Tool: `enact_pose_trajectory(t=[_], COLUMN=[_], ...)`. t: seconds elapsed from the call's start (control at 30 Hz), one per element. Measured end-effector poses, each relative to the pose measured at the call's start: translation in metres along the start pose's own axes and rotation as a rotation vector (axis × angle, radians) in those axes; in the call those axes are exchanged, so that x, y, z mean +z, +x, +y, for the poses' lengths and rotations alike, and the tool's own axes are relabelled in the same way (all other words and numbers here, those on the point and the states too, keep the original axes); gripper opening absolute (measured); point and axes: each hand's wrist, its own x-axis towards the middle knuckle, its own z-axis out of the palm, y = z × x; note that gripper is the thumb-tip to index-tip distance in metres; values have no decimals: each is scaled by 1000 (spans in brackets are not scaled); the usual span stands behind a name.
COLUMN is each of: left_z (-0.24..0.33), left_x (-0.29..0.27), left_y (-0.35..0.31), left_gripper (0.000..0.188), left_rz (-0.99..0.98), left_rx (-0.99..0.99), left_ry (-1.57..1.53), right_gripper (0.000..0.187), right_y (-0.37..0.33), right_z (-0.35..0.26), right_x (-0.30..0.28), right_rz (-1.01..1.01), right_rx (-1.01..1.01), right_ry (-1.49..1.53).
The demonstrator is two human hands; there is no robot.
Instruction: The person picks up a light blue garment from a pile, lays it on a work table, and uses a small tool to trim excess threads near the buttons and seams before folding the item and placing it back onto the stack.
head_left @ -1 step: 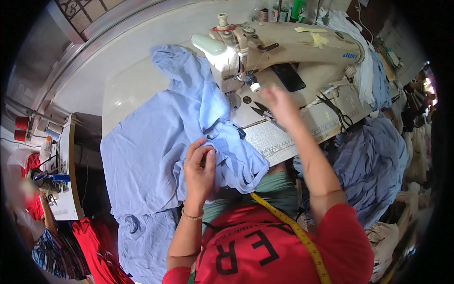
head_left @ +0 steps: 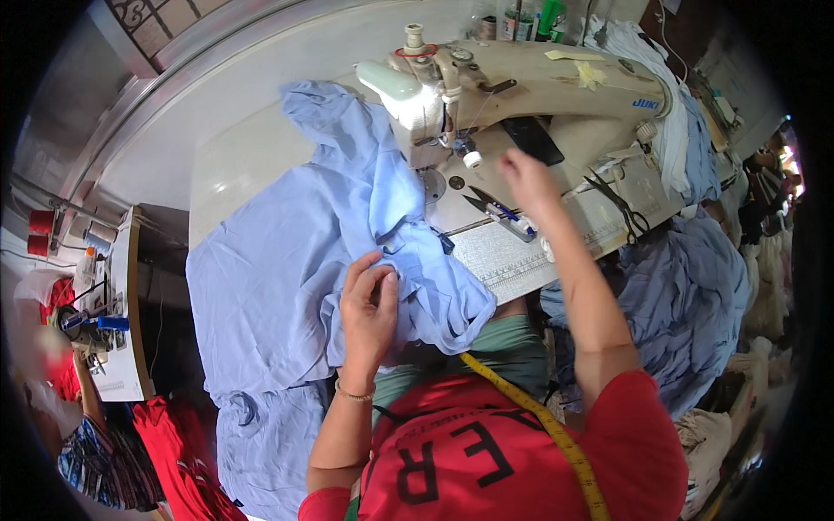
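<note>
Currently, in the head view, the left hand (head_left: 369, 304) rests at 7 o'clock of the sewing machine (head_left: 486, 87), its fingers (head_left: 382, 278) pinched narrow on a fold of the light blue fabric (head_left: 295, 260). That fabric spreads over the counter (head_left: 234, 139) and hangs off its near edge. The right hand (head_left: 526, 178) is raised above the machine bed at 4 o'clock of the needle, fingers loosely open and holding nothing. Both hands match the other frame, which shows the same instant; no change is visible. Small snips (head_left: 499, 208) lie just beside the right hand.

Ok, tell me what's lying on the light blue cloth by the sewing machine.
The left hand rests on the light blue cloth, pinching a fold. The table beneath is covered there, so anything under the cloth cannot be seen.
</note>
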Motion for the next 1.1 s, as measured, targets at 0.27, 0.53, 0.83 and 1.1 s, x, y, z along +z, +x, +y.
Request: enact_pose_trajectory(t=[0.27,0.53,0.83,1.1], left_z=[-15,-13,-30,-23], left_x=[2,0,-32,-78], left_y=[0,0,-8,-38], left_gripper=[9,14,27,41], left_rz=[20,46,43,114], left_rx=[-112,-137,-98,51], left_ry=[-229,-298,-211,743], right_gripper=[18,22,23,21], right_y=[27,-85,-106,-113], right_z=[38,-67,-89,-99], right_x=[-5,4,55,57], right_rz=[-1,-479,-270,-270], right_rx=[-52,-219,-437,-588], right_ry=[-197,496,16,44])
